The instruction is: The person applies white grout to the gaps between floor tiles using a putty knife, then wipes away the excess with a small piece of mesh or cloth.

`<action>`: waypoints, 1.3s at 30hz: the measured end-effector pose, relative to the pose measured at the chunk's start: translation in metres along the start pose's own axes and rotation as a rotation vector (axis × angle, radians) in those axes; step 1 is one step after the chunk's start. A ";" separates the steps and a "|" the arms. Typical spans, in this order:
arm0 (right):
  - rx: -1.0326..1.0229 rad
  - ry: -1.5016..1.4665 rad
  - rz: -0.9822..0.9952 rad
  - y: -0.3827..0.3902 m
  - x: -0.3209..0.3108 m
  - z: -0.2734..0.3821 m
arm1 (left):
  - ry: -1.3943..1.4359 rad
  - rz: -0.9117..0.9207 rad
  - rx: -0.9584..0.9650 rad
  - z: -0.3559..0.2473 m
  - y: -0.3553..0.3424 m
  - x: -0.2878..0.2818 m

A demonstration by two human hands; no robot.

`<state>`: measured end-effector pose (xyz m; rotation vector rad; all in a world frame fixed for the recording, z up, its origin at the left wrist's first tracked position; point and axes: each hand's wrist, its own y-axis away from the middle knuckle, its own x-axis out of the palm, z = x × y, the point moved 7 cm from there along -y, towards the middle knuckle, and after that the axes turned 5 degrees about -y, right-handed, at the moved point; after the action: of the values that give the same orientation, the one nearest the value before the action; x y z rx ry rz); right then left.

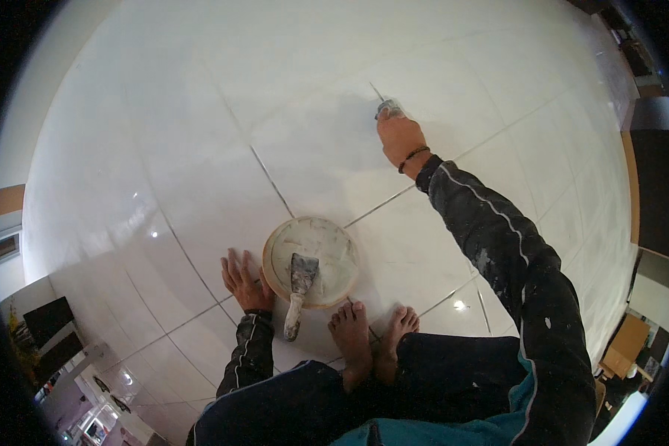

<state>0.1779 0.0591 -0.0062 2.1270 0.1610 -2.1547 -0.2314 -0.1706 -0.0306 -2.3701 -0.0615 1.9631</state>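
Steadily, I'd draw the thin-bladed tool (387, 109) low along the tiles (312, 160); my right hand (401, 140) grips it, well ahead of the round tray (336, 256). My left hand (242, 281), fingers slightly spread, rests beside the tray, apparently empty.

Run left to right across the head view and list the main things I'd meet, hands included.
Black panel → left hand, fingers spread → round dish with pale smears → right hand, closed around a tool → brown boxy thing near the right rim.
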 end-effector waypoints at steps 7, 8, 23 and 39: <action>-0.241 0.047 0.030 0.041 -0.002 0.040 | -0.014 0.003 0.003 0.002 -0.002 0.006; -0.278 -0.055 0.193 0.043 0.001 0.037 | -0.025 -0.007 0.020 0.002 -0.002 0.006; -0.199 -0.450 0.152 -0.039 -0.007 -0.070 | 0.013 -0.019 0.026 -0.001 -0.001 -0.002; -0.021 -0.419 0.187 0.022 -0.030 -0.178 | 0.006 -0.017 -0.011 0.005 0.000 0.005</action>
<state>0.3572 0.0640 0.0215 1.5596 -0.0501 -2.4046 -0.2352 -0.1700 -0.0366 -2.3738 -0.0928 1.9532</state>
